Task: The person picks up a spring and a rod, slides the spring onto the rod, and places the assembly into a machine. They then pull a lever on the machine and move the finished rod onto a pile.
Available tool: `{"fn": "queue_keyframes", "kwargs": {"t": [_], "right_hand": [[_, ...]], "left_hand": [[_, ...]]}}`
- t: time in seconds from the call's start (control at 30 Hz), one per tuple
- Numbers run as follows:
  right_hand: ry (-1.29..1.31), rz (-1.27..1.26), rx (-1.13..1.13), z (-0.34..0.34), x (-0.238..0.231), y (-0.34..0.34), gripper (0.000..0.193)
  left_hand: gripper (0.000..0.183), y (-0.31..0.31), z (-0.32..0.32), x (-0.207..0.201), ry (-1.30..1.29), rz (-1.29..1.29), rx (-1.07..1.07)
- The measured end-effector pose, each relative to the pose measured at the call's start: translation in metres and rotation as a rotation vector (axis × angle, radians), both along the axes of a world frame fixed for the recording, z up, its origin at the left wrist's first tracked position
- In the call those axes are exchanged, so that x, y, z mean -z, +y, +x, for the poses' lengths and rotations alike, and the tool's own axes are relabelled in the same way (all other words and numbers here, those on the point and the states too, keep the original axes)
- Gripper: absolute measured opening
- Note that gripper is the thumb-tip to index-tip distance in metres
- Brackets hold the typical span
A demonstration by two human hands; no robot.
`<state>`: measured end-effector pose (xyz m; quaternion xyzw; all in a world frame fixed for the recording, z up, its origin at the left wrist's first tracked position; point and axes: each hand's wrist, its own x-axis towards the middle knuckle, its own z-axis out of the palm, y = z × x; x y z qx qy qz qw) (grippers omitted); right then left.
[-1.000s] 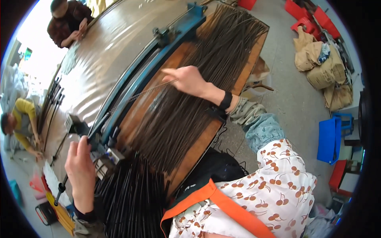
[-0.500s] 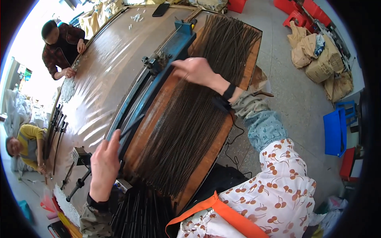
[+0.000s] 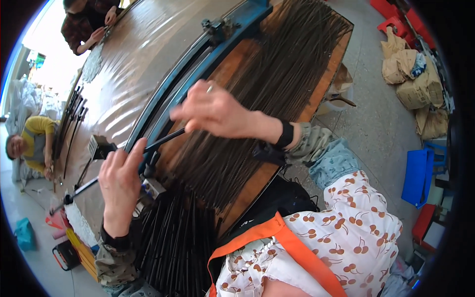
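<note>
My left hand (image 3: 119, 183) is wrapped round a thin black rod (image 3: 166, 139) with a pale middle stretch, held slantwise over the table. Its lower left end carries a dark fitting. Close to the rod's upper right end is my right hand (image 3: 213, 111), fingers pinched and smeared by motion; what lies between them is hidden. Below my right forearm, long thin dark spring-like strands (image 3: 247, 143) lie side by side on a wooden board (image 3: 232, 59). A blue metal rail (image 3: 180, 94) with a dark clamp (image 3: 217, 30) runs along the board's left side.
A bundle of black rods (image 3: 168, 247) stands close before me. Beyond the rail, a plastic-covered table (image 3: 133, 64) holds more black rods (image 3: 74, 121). Two people work along its far left side. Sacks (image 3: 420, 86) and a blue bin (image 3: 416, 175) stand at the right.
My right hand has come left and nearer, from over the strands to the rod's upper end. My left hand has shifted slightly left, with the rod now less steep. The view has shifted nearer.
</note>
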<state>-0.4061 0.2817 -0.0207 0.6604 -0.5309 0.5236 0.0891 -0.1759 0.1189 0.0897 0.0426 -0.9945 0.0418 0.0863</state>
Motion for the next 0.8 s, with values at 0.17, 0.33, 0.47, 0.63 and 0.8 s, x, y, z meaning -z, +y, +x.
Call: {"fn": "queue_keyframes", "kwargs": {"t": [0.17, 0.33, 0.47, 0.63, 0.8], "right_hand": [[-0.040, 0.271, 0.087, -0.023, 0.019, 0.010, 0.035], [-0.076, -0.181, 0.076, 0.028, -0.007, -0.031, 0.028], [0.114, -0.039, 0.075, 0.020, 0.012, -0.037, 0.039], [0.242, -0.250, 0.062, 0.077, -0.001, -0.062, 0.048], [0.241, 0.126, 0.298, -0.003, 0.031, -0.048, 0.028]], "left_hand": [[0.047, -0.020, 0.052, -0.015, 0.085, -0.021, -0.148], [0.050, -0.001, 0.061, -0.008, 0.040, 0.139, -0.194], [0.058, -0.012, 0.106, -0.009, 0.085, -0.027, -0.290], [0.044, -0.003, 0.098, 0.006, 0.075, 0.088, -0.151], [0.019, -0.076, 0.214, -0.037, 0.314, -0.173, -0.639]]}}
